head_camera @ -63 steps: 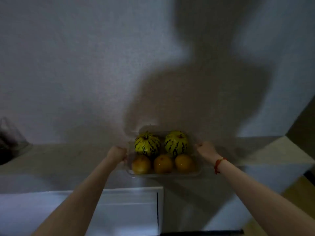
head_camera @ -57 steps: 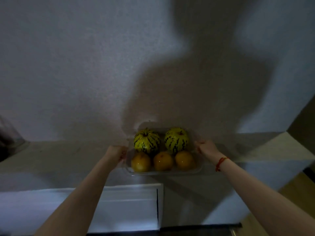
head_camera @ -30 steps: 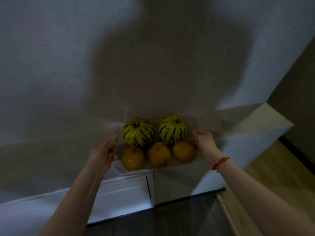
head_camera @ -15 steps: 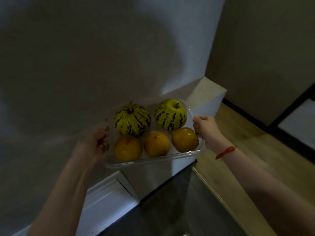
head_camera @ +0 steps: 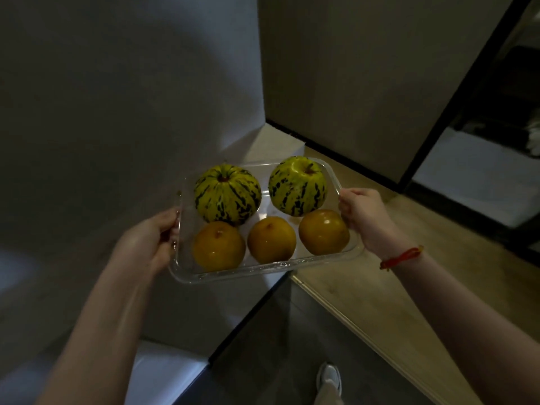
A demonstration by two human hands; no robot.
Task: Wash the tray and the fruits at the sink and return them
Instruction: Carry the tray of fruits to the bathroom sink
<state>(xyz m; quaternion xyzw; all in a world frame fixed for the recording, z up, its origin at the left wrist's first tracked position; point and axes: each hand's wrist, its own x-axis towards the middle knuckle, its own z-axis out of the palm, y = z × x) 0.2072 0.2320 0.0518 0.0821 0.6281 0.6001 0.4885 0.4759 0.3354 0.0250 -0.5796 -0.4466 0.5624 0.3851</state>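
A clear glass tray (head_camera: 260, 268) is held up in the air in front of the person, carried level by both hands, one at each short end. The left hand (head_camera: 146, 244) has its grip curled round the tray's left rim, thumb over the edge and fingers under it. The right hand (head_camera: 363, 217) has its grip closed on the right rim near the far corner, and a red string bracelet (head_camera: 401, 256) circles that wrist. Five fruits sit inside the tray in two rows. The far row has two yellow-green striped melons: the left melon (head_camera: 227, 194) and the right melon (head_camera: 297, 186), set apart with a gap of bare glass between them. The near row has three orange fruits: the left orange (head_camera: 218, 249), the middle orange (head_camera: 271, 239) and the right orange (head_camera: 323, 232), lying side by side, the outer two touching the melons behind them. Below the tray a white cabinet (head_camera: 163, 372) stands by the wall, beside dark flooring and a pale wooden floor (head_camera: 409, 302). One white shoe (head_camera: 329, 377) shows at the bottom edge.
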